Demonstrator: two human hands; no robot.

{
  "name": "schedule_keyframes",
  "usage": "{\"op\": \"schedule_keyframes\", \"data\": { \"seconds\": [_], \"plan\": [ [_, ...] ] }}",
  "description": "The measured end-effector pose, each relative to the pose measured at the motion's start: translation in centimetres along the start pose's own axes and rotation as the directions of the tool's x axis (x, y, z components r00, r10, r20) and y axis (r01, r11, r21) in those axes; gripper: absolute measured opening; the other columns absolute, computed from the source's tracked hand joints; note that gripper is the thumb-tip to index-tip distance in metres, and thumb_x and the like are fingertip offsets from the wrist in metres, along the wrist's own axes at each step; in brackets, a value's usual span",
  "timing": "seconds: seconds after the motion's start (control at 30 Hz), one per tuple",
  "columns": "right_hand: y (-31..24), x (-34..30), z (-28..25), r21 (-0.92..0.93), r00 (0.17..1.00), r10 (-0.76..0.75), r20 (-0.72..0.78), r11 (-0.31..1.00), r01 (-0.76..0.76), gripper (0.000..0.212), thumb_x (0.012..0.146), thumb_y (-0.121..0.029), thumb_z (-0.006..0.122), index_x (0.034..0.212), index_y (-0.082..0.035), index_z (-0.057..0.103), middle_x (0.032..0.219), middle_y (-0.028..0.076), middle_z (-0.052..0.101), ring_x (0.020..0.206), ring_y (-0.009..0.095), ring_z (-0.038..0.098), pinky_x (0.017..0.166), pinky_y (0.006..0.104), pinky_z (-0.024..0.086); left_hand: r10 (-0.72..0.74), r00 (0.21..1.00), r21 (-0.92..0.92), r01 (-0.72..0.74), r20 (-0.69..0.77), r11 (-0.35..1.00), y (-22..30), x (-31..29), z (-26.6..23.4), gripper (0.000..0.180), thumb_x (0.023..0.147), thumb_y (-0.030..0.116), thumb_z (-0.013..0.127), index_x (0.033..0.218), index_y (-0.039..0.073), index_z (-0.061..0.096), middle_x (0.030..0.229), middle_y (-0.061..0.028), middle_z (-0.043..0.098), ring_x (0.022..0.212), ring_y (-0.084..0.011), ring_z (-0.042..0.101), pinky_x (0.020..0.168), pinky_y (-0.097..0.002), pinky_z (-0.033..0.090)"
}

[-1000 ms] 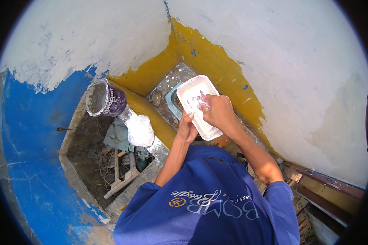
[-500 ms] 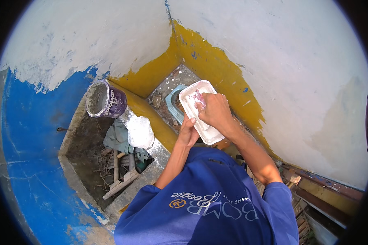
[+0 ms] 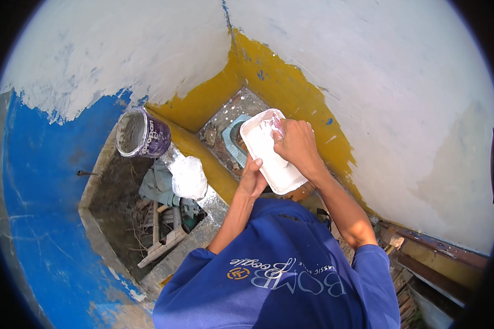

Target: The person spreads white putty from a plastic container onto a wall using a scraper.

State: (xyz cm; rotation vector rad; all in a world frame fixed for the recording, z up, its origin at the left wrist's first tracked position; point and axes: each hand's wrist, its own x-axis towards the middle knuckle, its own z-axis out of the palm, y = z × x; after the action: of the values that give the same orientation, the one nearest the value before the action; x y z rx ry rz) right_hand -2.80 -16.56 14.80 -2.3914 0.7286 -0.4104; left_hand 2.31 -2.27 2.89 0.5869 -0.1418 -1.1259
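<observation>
My left hand point(image 3: 251, 178) grips the lower left side of a white oblong tray point(image 3: 282, 178), its thumb over the rim. White paste coats the inside of the tray. Over the tray's upper right edge my right hand point(image 3: 297, 143) is closed on a small pinkish thing smeared with white point(image 3: 278, 129). Its kind cannot be made out, since my fingers cover most of it. The tray is held in front of my chest, tilted, its far end pointing up and left.
A purple bucket point(image 3: 158, 137) stands on the ledge at left, beside a white plastic-wrapped bundle point(image 3: 189, 178). Below lies a basin point(image 3: 107, 192) with wood scraps and grey cloth. A light-blue squat toilet point(image 3: 231, 137) is in the corner. Walls are patchy white, yellow and blue.
My right hand has shifted slightly right, toward the tray's right rim, with the pinkish thing. The tray has tilted a little; my left hand keeps its hold.
</observation>
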Motion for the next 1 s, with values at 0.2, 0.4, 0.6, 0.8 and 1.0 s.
{"op": "schedule_keyframes", "data": {
  "seconds": [0.2,0.4,0.6,0.8,1.0],
  "plan": [
    [-0.7,-1.1,-1.9,-0.095,0.999,-0.037,-0.029,0.995,0.034,0.015,0.077,-0.007,0.064,0.082,0.007,0.068,0.066,0.027,0.062,0.064,0.043,0.064,0.062,0.049,0.052,0.063,0.998,0.015,-0.062,-0.019,0.998,-0.5,0.0,0.3,0.094,0.078,0.03,0.071,0.153,0.011,0.016,0.147,-0.0131,0.037,0.135,-0.0279,0.041,0.112,-0.0434,0.038],
    [0.7,-2.7,0.1,-0.257,0.994,-0.069,0.086,0.962,0.089,0.016,0.082,-0.012,0.062,0.083,0.003,0.068,0.067,0.023,0.064,0.062,0.039,0.065,0.061,0.0465,0.052,0.102,0.994,-0.012,-0.103,-0.046,0.995,-1.4,0.4,0.4,0.092,0.079,0.029,0.07,0.152,0.014,0.017,0.148,-0.0128,0.034,0.136,-0.0277,0.038,0.112,-0.0434,0.037],
    [-0.5,-3.9,0.0,-0.134,0.983,-0.078,0.169,0.986,0.101,0.016,0.082,-0.013,0.063,0.083,0.002,0.068,0.066,0.024,0.063,0.063,0.041,0.064,0.062,0.0485,0.051,0.097,0.994,0.002,-0.097,-0.058,0.995,-1.8,0.2,-1.0,0.09,0.079,0.028,0.072,0.151,0.014,0.02,0.145,-0.0117,0.037,0.134,-0.0277,0.04,0.112,-0.0437,0.037],
    [-0.4,-3.1,0.4,0.018,0.988,-0.108,0.108,0.994,0.107,0.017,0.078,-0.014,0.067,0.077,0.003,0.066,0.064,0.027,0.059,0.062,0.045,0.06,0.06,0.0507,0.049,0.107,0.992,-0.047,-0.11,-0.063,0.993,-1.2,0.3,-0.9,0.091,0.078,0.029,0.073,0.15,0.012,0.021,0.145,-0.0111,0.039,0.134,-0.0264,0.041,0.114,-0.0416,0.035],
    [-0.5,-2.4,0.0,0.009,0.994,-0.031,0.107,1.0,0.03,0.018,0.077,-0.012,0.067,0.077,0.005,0.065,0.064,0.029,0.058,0.063,0.047,0.059,0.06,0.0506,0.048,0.086,0.996,-0.051,-0.088,-0.034,0.995,-0.9,-0.4,-0.5,0.091,0.078,0.029,0.073,0.151,0.011,0.022,0.146,-0.0107,0.039,0.135,-0.0256,0.041,0.115,-0.0411,0.034]
  ]
}}
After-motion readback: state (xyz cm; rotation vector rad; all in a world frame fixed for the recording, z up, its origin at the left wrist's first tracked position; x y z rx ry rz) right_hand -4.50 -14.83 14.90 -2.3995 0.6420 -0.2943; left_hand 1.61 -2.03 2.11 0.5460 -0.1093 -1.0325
